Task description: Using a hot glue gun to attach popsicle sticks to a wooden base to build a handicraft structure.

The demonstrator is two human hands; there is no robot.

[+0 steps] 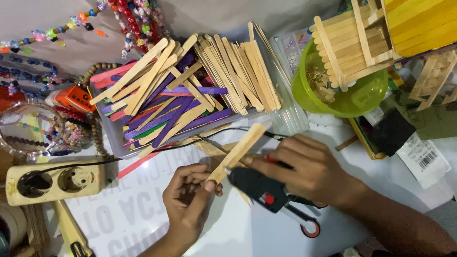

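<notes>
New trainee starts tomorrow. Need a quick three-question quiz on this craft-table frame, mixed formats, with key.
1. True or false: the left hand holds a plain wooden craft stick.
2. Multiple choice: the black glue gun sits under which hand? A) left hand B) right hand C) neither
3. Fill in: the small structure of sticks rests on the rim of a ____ bowl.

Key:
1. True. The stick is pinched at its lower end and angles up to the right.
2. B.
3. Green.
</notes>
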